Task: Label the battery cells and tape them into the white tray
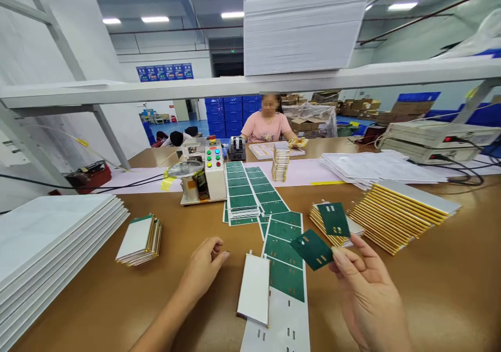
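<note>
Far left on the brown table [438, 294], a stack of large white boards [55, 237]. Next, a small stack [139, 239] of white blocks, green showing at its rear edge. Then the left hand [204, 263], fingers loosely curled, thumb and forefinger slightly apart; contact with the table hard to tell. Beyond it, a machine [214, 169] with coloured buttons, and a black dispenser [237, 149]. Right of the machine, a pile of long green sheets [240, 190]. Nearer, just right of the left hand, a single white block [253, 288], lying flat, partly over the left edge of a green strip [285, 253]; near end of the strip white, with slots. Across the table, a person [266, 127] in pink, with a narrow stack [281, 163] in front. Past the strip, two slotted green squares [333, 217], raised above the table, pinched between thumb and fingers of the right hand [370, 284]. Behind them, a low pile [318, 220], partly hidden. Farther right, a larger yellow-edged pile [399, 213]; beyond it, white sheets [376, 169] and two instruments [422, 139].
</note>
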